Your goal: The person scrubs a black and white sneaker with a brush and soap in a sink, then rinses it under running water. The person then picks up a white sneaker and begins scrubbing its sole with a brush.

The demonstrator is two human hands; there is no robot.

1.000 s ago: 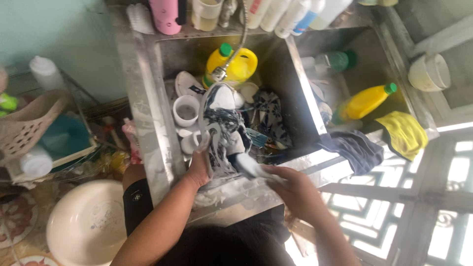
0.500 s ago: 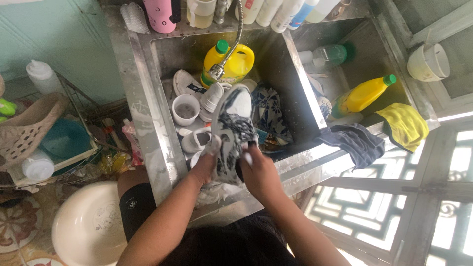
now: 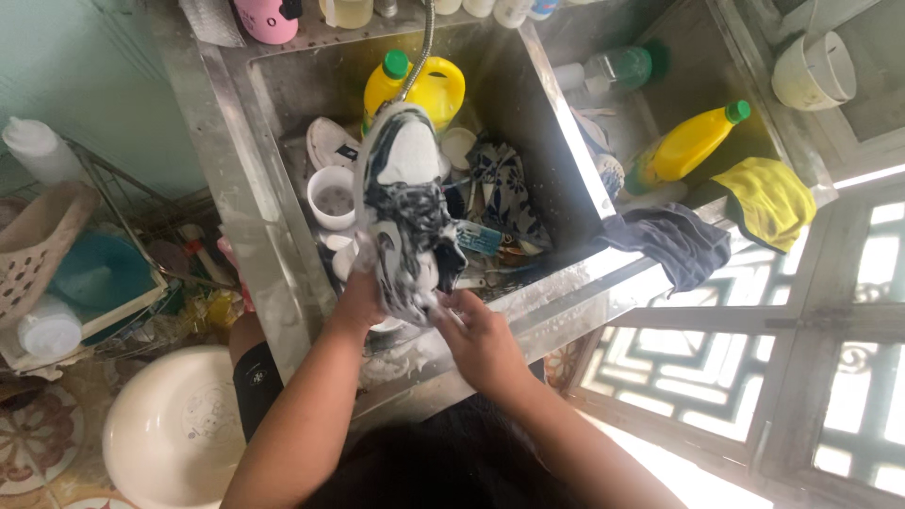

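A white and black sneaker (image 3: 403, 203), covered in soap foam, is held upright over a steel sink (image 3: 273, 217). My left hand (image 3: 358, 303) grips its heel end from the left. At the shoe's lower right edge my right hand (image 3: 479, 341) is closed on what looks like a small brush, mostly hidden by foam. The shoe's toe points up toward the tap hose (image 3: 422, 47).
The sink holds a white cup (image 3: 332, 196), a patterned cloth (image 3: 509, 188) and yellow detergent bottles (image 3: 436, 90). Another yellow bottle (image 3: 681, 146), a dark rag (image 3: 671, 240) and a yellow cloth (image 3: 768, 200) lie right. A white basin (image 3: 170, 438) sits on the floor.
The sneaker has been lifted and tilted up toward the tap. My right hand moved from the right side in to the shoe's lower edge. The camera moved closer.
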